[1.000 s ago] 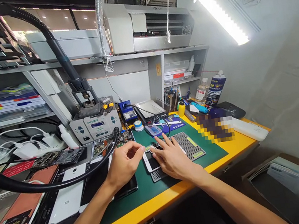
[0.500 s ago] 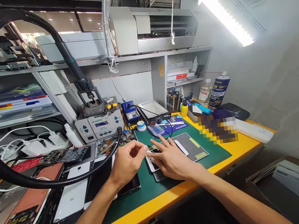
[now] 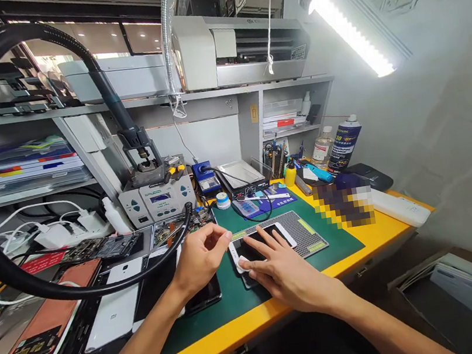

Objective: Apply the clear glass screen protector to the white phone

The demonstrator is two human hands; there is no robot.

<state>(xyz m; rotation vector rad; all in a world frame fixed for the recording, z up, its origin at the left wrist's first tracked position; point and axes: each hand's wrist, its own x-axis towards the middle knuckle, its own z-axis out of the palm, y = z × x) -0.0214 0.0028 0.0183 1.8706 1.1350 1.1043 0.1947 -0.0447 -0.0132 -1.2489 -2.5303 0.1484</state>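
Note:
A white-framed smartphone (image 3: 288,234) with a dark screen lies on a perforated grey pad (image 3: 311,237), on the green mat. My right hand (image 3: 290,275) is over it, its other fingers spread across the screen. Between its thumb and forefinger is a small white wipe (image 3: 243,263), pressed on the phone's left end. Just left of the phone, my left hand (image 3: 203,254) is closed in a pinch, fingertips close to the phone's upper left corner. Whether anything is in that pinch is hidden.
Left of my hands lie several phones, including a white phone (image 3: 119,301), under a looping black hose (image 3: 71,291). A grey control station (image 3: 159,200) stands behind. A spray can (image 3: 346,145) and yellow bottle (image 3: 290,173) stand right. The yellow table edge (image 3: 225,341) runs in front.
My right hand has shifted slightly right and toward me over the phone, uncovering more of the screen and the white wipe. The left hand keeps its pinch in nearly the same place.

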